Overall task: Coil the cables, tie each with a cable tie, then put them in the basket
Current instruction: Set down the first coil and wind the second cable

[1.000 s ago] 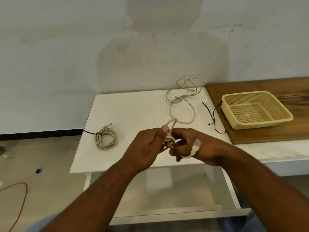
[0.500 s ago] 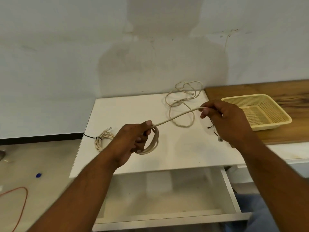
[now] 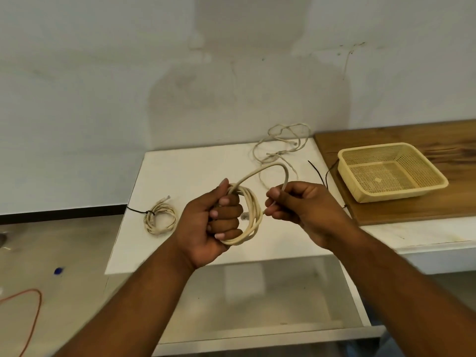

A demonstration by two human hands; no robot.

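Head view, tied coil (image 3: pixel 161 219): on the white table (image 3: pixel 185 171), left, unmoved.
Left hand (image 3: pixel 206 222): grips the cable coil (image 3: pixel 251 217) above the table.
Right hand (image 3: pixel 304 204): pinches the loose strand (image 3: pixel 257 172), drawn back beside the left; the strand now arcs.
Basket (image 3: pixel 401 195): far right.

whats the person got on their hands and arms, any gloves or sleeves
Nothing that shows. The left hand and right hand are bare: no gloves and no rings. The left forearm and right forearm are uncovered down to the frame's edge, with no sleeve, watch or wristband in view.
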